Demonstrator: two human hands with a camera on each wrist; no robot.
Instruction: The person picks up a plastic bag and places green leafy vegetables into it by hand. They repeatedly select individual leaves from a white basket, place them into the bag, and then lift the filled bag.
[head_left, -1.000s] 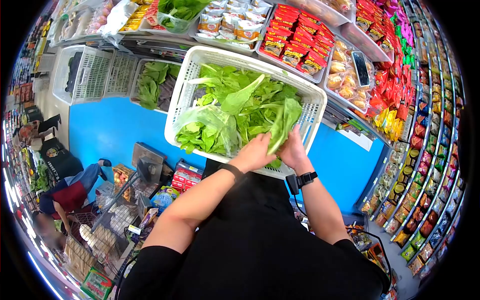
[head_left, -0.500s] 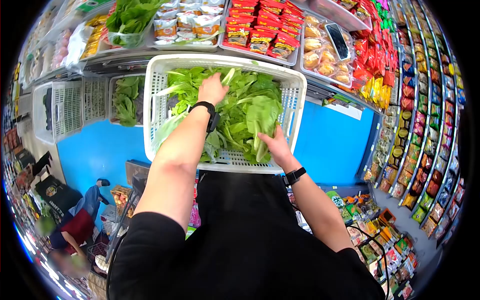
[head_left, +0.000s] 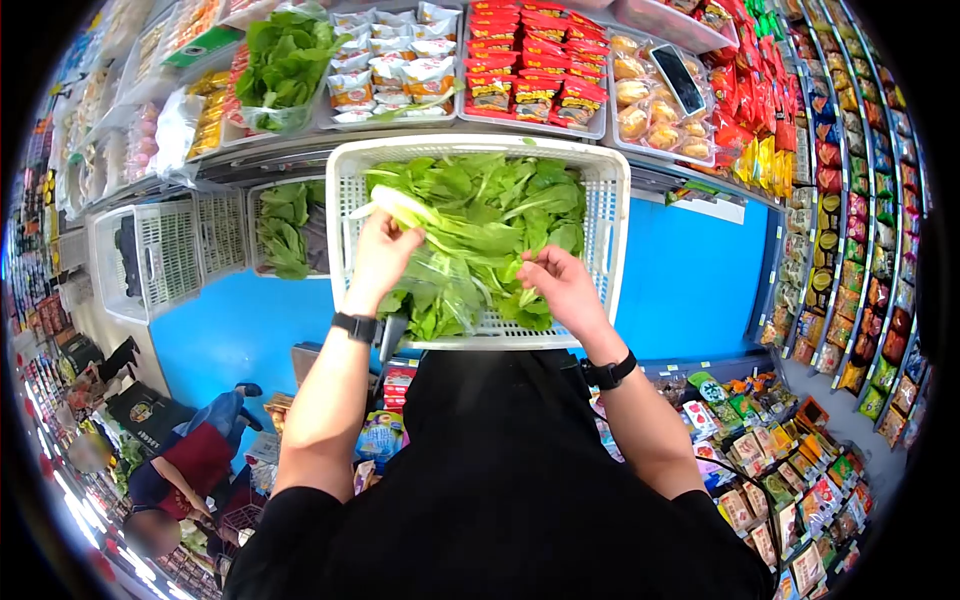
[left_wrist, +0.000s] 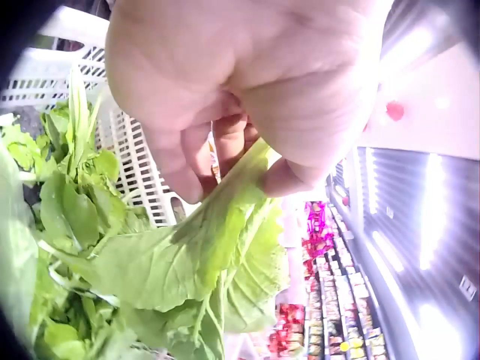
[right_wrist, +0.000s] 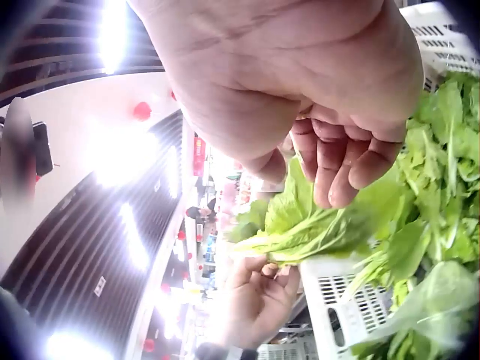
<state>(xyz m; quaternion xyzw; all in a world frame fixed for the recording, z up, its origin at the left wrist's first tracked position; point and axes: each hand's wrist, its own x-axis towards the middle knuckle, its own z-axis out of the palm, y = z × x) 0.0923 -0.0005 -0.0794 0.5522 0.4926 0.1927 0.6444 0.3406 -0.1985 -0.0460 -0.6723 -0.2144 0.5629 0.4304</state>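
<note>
My left hand (head_left: 384, 254) pinches a leafy green vegetable (head_left: 440, 232) by its pale stem end. Its broad leaves spread to the right over the white basket (head_left: 338, 190), which is full of loose greens (head_left: 545, 190). In the left wrist view, thumb and fingers close round the stalk (left_wrist: 251, 172) and the leaves hang below. My right hand (head_left: 568, 288) hovers at the basket's right front. Its fingers (right_wrist: 341, 180) are loosely bent, the thumb stands apart, and the leaf tips are right by them. A clear plastic bag (head_left: 455, 290) lies among the greens at the front.
Behind the basket stand trays of red snack packets (head_left: 535, 65), white packets (head_left: 390, 60) and buns (head_left: 650, 110) with a phone (head_left: 678, 80) on top. A smaller crate of greens (head_left: 288, 230) is on the left. Another person (head_left: 190, 465) bends at the lower left.
My left hand reached into the back of the greens, then drew back toward the left front with a vegetable lifted. My right hand has let go of the leaf it held at the right.
</note>
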